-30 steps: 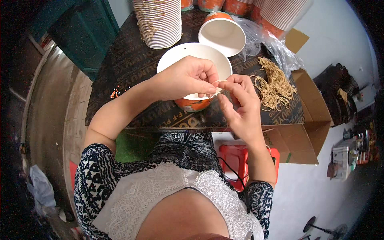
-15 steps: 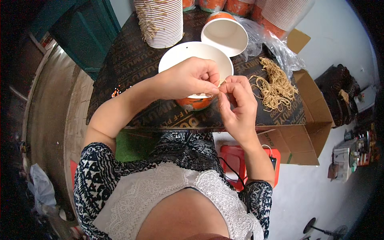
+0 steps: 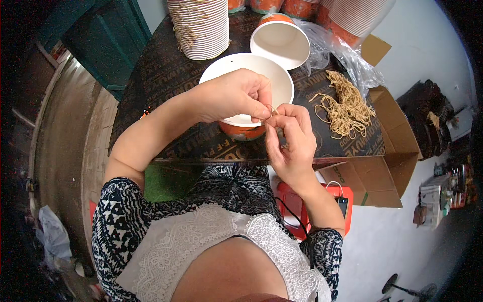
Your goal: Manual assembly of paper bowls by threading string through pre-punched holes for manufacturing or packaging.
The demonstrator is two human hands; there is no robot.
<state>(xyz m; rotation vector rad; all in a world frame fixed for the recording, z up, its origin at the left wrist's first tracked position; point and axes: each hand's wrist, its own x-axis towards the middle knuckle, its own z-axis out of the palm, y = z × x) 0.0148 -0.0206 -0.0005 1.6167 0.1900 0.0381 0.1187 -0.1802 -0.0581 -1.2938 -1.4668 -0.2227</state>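
Observation:
Both my hands meet over the near rim of a round bucket [image 3: 216, 68], white inside and orange outside. The fingertips of my left hand [image 3: 239, 95] are pinched on a thin tan string [image 3: 274, 109]. Close against them, my right hand [image 3: 294, 133] pinches the same string between thumb and forefinger. Only a short bit of string shows between the fingers; the rest is hidden by them. A small dark hole [image 3: 231, 61] is visible in the bucket's far wall. To the right of my hands lies a loose heap of tan strings [image 3: 348, 110].
Behind the bucket, a second bucket [image 3: 282, 43] lies on its side beside clear plastic wrap [image 3: 322, 50]. A tall stack of white-rimmed buckets [image 3: 201, 27] stands back left, with more stacks [image 3: 354, 17] back right. Small beads [image 3: 146, 111] lie left; a cardboard box [image 3: 395, 126] stands right of the table.
Both hands have shifted slightly left and toward me, still pinched together on the string. The right hand has dropped a little lower.

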